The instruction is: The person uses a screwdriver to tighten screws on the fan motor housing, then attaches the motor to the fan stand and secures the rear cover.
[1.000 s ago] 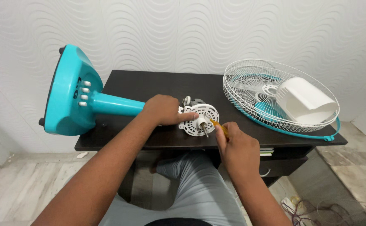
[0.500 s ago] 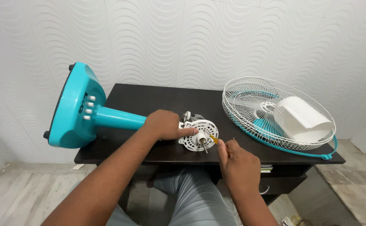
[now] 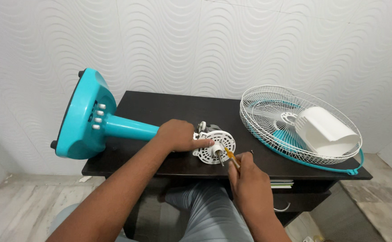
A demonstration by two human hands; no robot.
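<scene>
A teal table fan lies on its side across a dark table [image 3: 160, 105], with its round base [image 3: 81, 116] hanging past the left edge. My left hand [image 3: 178, 134] grips the top of the fan's neck beside the motor, one finger resting on the white perforated motor plate [image 3: 214, 146]. A short shaft sticks out of the plate's middle. My right hand [image 3: 247, 172] holds a yellow-handled screwdriver [image 3: 229, 155], its tip set against the plate just right of the shaft.
At the right of the table lie white wire fan guards [image 3: 267, 105] stacked with teal blades inside, and a white plastic motor cover [image 3: 323, 130] rests on them. A wavy white wall stands behind. My knees are under the table's front edge.
My right hand has moved up and left, and the screwdriver now stands steeper against the plate. My left hand stays on the fan's neck. The view has tilted slightly.
</scene>
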